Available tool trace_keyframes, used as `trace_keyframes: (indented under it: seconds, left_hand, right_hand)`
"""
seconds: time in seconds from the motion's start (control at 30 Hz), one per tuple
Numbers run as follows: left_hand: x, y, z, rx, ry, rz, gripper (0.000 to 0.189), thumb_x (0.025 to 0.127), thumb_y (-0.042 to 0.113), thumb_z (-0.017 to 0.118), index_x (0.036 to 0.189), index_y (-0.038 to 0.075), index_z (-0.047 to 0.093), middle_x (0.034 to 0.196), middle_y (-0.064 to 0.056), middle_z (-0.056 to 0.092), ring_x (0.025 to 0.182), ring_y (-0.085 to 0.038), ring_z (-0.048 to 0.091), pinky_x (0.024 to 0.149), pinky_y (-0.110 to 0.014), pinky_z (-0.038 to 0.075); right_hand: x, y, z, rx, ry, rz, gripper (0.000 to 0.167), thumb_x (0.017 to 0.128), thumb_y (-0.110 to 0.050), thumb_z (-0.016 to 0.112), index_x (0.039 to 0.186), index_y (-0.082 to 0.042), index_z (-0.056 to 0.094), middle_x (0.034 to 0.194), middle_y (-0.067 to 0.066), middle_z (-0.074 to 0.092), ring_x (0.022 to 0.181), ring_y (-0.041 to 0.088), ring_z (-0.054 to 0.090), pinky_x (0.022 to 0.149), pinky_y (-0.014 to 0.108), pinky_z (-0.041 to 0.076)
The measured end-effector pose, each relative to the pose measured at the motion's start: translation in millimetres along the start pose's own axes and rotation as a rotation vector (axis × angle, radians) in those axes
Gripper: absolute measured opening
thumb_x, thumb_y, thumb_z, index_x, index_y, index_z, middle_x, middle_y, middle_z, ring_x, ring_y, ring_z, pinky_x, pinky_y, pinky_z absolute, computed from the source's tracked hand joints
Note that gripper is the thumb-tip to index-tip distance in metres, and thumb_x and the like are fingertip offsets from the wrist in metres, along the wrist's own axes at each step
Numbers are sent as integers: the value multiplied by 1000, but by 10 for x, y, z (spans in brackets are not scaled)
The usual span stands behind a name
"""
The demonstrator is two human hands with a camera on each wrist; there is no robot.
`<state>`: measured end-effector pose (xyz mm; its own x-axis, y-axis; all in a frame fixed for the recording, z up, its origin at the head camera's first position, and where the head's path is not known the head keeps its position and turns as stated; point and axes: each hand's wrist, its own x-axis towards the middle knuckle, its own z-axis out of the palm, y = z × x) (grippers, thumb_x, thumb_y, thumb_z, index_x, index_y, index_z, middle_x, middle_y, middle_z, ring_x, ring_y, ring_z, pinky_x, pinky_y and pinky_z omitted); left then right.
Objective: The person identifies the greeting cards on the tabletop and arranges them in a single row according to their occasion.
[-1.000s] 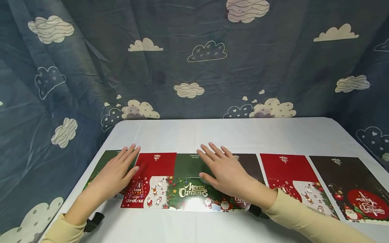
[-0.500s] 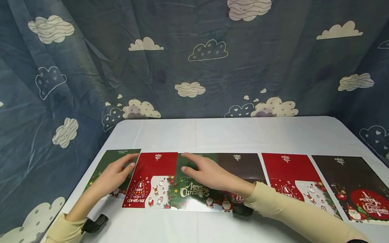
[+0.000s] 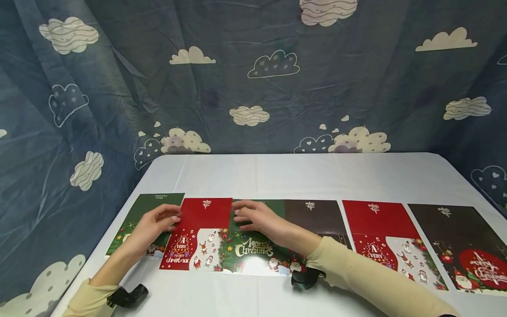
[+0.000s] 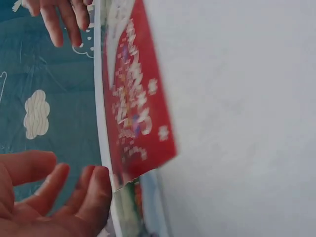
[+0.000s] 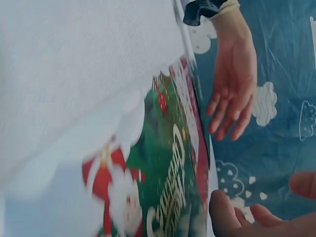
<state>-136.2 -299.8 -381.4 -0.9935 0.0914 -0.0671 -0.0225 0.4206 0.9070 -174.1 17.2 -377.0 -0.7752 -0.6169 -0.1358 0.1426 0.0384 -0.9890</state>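
Observation:
Several Christmas greeting cards lie spread in a row on the white table. My left hand [image 3: 154, 224] hovers over the green card [image 3: 138, 215] at the far left, with loosely bent fingers reaching the left side of a red card [image 3: 206, 213]. Above the middle green card [image 3: 253, 253], my right hand [image 3: 263, 222] points its relaxed fingers left toward the same red card's right edge. Nothing is held between the fingers of either hand. In the left wrist view, the red card [image 4: 140, 108] shows blurred beside the left fingers [image 4: 94, 197].
A dark brown card [image 3: 310, 218] adjoins the middle green one. Further right lie another red card [image 3: 374, 220] and another dark brown card [image 3: 439, 226]. Behind the white table [image 3: 293, 176] hangs a blue curtain [image 3: 218, 92] printed with clouds.
Both hands have gone from flat, outstretched fingers to loosely bent ones. The right hand has moved left, showing more of the dark brown card; the left hand has lowered, uncovering the left green card.

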Motion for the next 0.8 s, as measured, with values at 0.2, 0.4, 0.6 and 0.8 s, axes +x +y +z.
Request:
trace_keyframes:
  seconds: [0.2, 0.4, 0.6, 0.8]
  left_hand:
    - [-52, -10, 60, -115, -13, -88, 43, 107, 21, 40, 137, -10, 42, 133, -27, 50, 108, -21, 58, 86, -23, 53]
    - [-155, 86, 103, -141, -57, -126, 58, 108, 39, 30, 146, -5, 31, 148, -25, 33, 134, -35, 35, 105, -34, 41]
    - [-225, 154, 119, -158, -84, -134, 58, 109, 38, 28, 149, -4, 25, 153, -25, 24, 144, -39, 17, 116, -54, 18]
    - [-242, 149, 117, -137, -83, -151, 58, 109, 38, 28, 149, -3, 25, 152, -26, 26, 141, -40, 21, 115, -54, 20]
  right_hand:
    - [36, 33, 168, 252, -70, 128, 59, 106, -25, 40, 153, 6, 21, 160, 22, 18, 146, 36, 20, 113, 47, 31]
    - [37, 47, 227, 393, -96, 170, 66, 107, -27, 37, 154, 6, 7, 162, 22, 6, 148, 37, 9, 114, 50, 27]
    - [-10, 18, 214, 333, -115, 165, 65, 107, -27, 38, 155, 5, 8, 161, 22, 11, 148, 37, 11, 114, 49, 27]
    - [-88, -20, 195, 296, -137, 194, 63, 107, -25, 38, 154, 6, 10, 161, 23, 10, 147, 38, 12, 113, 50, 29]
